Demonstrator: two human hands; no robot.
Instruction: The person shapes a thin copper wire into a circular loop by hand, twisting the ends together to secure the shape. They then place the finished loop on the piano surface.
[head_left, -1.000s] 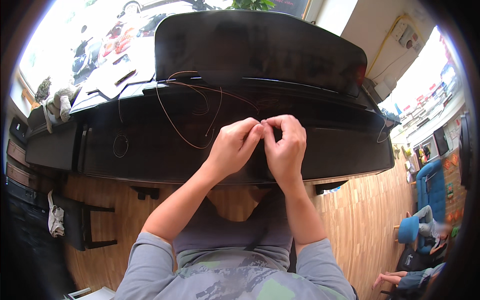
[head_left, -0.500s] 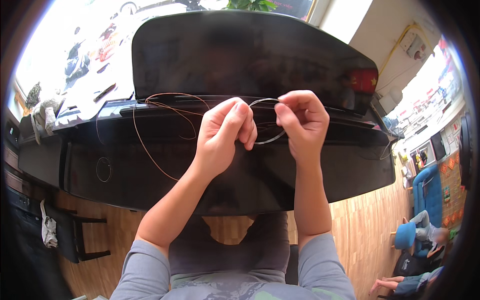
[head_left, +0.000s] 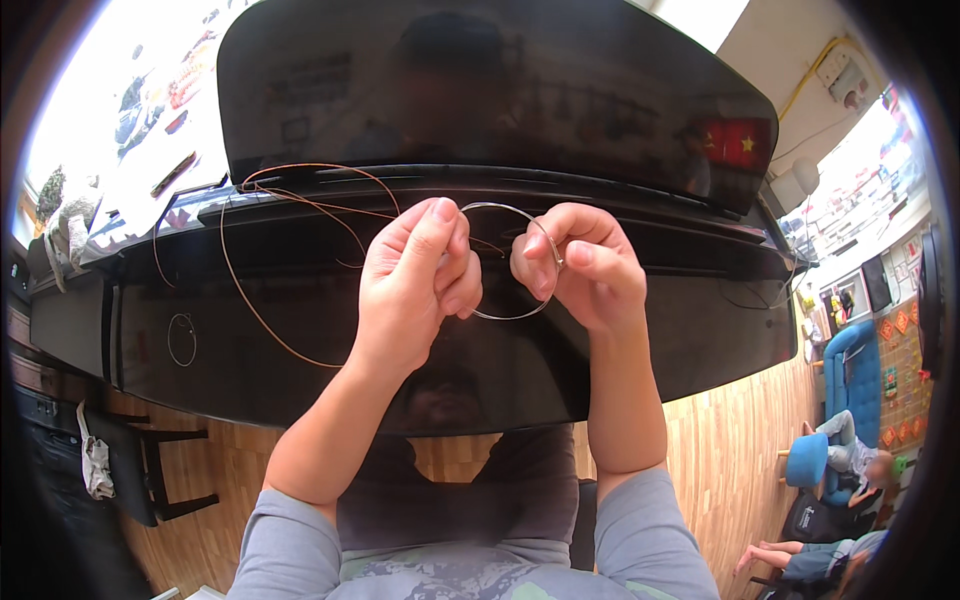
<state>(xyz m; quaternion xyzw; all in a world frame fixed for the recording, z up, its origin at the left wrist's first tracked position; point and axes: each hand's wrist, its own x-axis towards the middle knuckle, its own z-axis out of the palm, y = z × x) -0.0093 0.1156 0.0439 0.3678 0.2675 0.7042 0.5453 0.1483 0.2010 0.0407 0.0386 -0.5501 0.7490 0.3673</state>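
A thin silvery metal string, coiled into a ring (head_left: 502, 318), hangs between my hands above a glossy black surface. My left hand (head_left: 418, 270) is closed on the ring's left side, thumb pressed against curled fingers. On its right side, my right hand (head_left: 585, 262) pinches the ring, thumb and bent fingers meeting the wire beside a small knot or twist. Left of my left hand, a long copper-coloured string (head_left: 232, 275) lies in loose loops across the black surface. Farther left lies a small silvery ring of wire (head_left: 182, 340).
The black furniture resembles a closed piano, with an upright panel (head_left: 480, 110) behind my hands. Thin wire (head_left: 750, 300) lies at its right end. A dark chair (head_left: 135, 460) stands at lower left. Two people sit at far right near a blue sofa (head_left: 852, 380).
Both hands have come slightly lower, the left one also leftward. The ring now shows rounder and more open between them, and my right-hand fingers have shifted along it. The view has tilted a little.
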